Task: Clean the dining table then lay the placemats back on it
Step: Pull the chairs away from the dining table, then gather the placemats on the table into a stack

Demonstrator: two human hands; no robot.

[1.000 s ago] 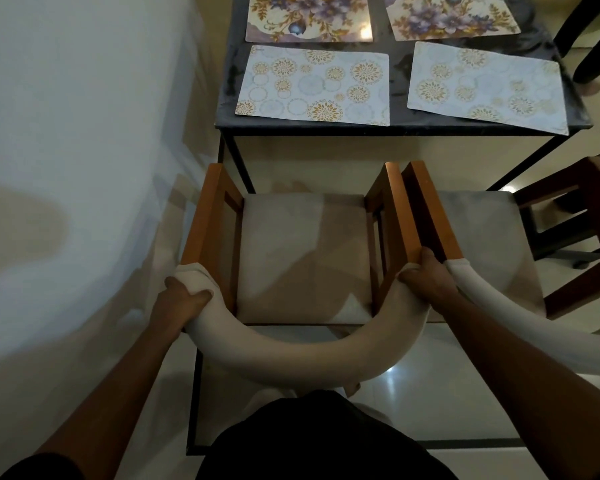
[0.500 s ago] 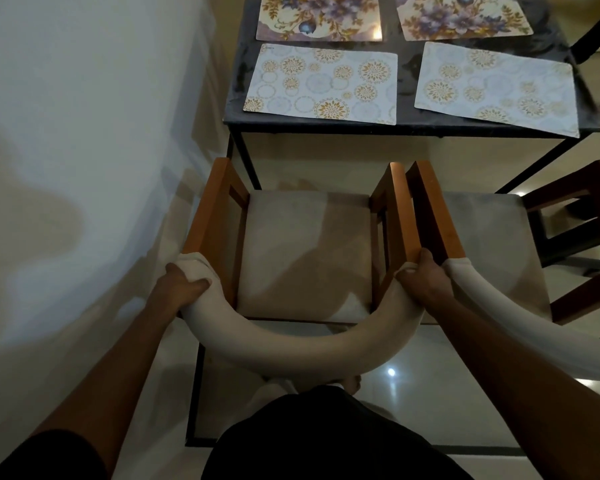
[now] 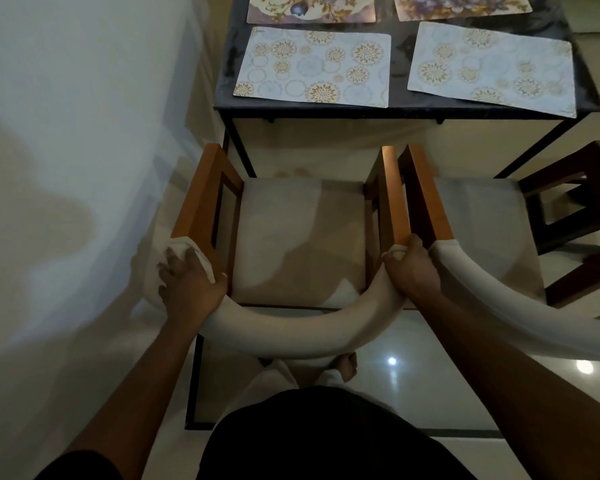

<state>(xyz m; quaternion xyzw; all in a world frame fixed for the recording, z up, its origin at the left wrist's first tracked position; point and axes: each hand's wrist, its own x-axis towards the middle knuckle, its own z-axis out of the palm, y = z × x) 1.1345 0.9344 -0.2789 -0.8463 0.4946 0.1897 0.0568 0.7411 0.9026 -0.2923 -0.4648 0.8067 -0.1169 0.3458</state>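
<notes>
Your right hand [image 3: 413, 271] clenches the right end of the curved chair back [image 3: 291, 336]; your left hand [image 3: 187, 282], blurred, spreads its fingers over the left end. Well beyond your fingertips the placemats [image 3: 312, 67] lie on the dining table [image 3: 399, 110], long axes running left to right.

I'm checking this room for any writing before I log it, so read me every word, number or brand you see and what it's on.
No text can be read in this view.
Near-left placemat and near-right placemat: gold medallion patterns only.
Far-left placemat and far-right placemat: flower patterns only.
Table, chair, wall: no lettering shows.
</notes>
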